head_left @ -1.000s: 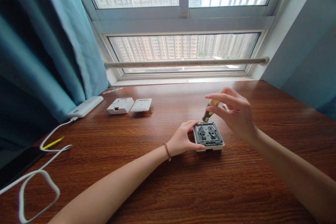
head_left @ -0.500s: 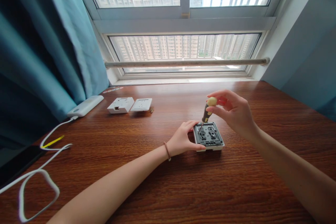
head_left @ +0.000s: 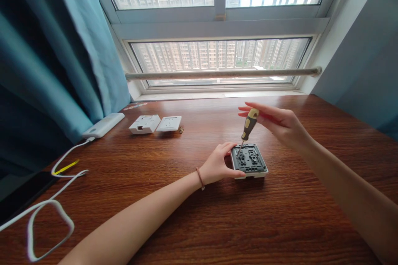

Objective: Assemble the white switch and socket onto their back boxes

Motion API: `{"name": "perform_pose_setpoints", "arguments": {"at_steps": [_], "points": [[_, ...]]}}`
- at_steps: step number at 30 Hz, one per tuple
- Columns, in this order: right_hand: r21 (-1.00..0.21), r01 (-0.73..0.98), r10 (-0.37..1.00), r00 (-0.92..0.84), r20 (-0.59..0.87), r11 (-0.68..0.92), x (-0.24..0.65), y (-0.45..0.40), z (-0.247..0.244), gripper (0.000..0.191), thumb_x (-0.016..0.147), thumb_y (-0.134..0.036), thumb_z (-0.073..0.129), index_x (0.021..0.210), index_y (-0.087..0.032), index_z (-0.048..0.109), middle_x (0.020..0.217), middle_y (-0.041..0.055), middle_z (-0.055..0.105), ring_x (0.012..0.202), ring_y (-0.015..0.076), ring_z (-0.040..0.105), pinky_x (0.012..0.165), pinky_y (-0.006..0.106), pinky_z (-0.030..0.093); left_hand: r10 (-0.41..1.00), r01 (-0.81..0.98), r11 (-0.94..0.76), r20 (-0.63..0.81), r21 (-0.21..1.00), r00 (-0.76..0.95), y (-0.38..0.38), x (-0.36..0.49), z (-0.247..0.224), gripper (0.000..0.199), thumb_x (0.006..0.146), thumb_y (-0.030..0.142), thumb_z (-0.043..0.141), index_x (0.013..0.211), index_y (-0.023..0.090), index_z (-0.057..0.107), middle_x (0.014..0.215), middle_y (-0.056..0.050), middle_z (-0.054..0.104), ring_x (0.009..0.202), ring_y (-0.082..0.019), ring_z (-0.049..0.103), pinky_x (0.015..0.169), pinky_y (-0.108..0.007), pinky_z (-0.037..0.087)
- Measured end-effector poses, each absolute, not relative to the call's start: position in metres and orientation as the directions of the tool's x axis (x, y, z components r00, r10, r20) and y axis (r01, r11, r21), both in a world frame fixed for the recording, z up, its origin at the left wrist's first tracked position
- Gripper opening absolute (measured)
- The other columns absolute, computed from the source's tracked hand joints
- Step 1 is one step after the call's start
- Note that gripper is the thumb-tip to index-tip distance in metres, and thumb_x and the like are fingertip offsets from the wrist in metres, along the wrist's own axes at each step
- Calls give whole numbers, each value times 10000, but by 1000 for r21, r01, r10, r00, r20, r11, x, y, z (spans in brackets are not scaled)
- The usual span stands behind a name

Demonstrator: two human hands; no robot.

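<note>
My left hand (head_left: 220, 163) grips the left side of a wall switch (head_left: 252, 162), fingers at the back edge and thumb along the front. The switch lies flat on the table, its dark grey inner frame facing up over a white base, with two rocker mechanisms showing. Above it, my right hand (head_left: 276, 122) holds the butt of a screwdriver (head_left: 248, 126), dark grey and yellow, between thumb and straightened fingers. The screwdriver leans to the right, its thin shaft reaching down to the left part of the grey frame. Whether its tip sits in a screw is too small to tell.
Farther left on the wooden table (head_left: 149, 232) are a white box (head_left: 144, 124), a white socket faceplate (head_left: 169, 124) and several small screws (head_left: 181, 130). At the far left lie a white power strip (head_left: 104, 125), a white cable (head_left: 51, 203) and a yellow strip (head_left: 66, 167).
My right fingers have straightened from a curled pinch around the screwdriver's butt, and more of the handle shows. My left hand and the switch keep their place on the table; the view shifts slightly.
</note>
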State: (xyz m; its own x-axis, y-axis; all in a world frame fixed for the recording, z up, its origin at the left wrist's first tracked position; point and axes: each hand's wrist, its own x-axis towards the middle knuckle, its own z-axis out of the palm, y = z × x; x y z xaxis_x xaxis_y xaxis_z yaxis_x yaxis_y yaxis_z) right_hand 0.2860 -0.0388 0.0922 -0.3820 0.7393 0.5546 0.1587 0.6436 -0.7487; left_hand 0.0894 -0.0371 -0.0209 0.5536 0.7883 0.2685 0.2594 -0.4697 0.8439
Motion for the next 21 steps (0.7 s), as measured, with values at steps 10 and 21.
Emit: {"name": "perform_pose_setpoints", "arguments": {"at_steps": [10,21], "points": [[-664,355,715,-21,698,658,274,-37,77,270,687,-296,706,941,-238,630,800,-7,606,709,135,598,679,307,537,785,268,-486,281,832,551,-38,90,-17,841,497,431,780,1237,206,451,1272,-104,454,1164,-275,441,992,-435,387],[-689,194,708,-333,623,698,281,-45,94,267,862,-166,481,1118,-201,550,1020,60,659,955,176,621,864,372,509,782,281,-488,271,826,561,-38,90,-19,863,509,436,774,1260,197,423,1273,-107,442,1177,-263,430,991,-417,393]]}}
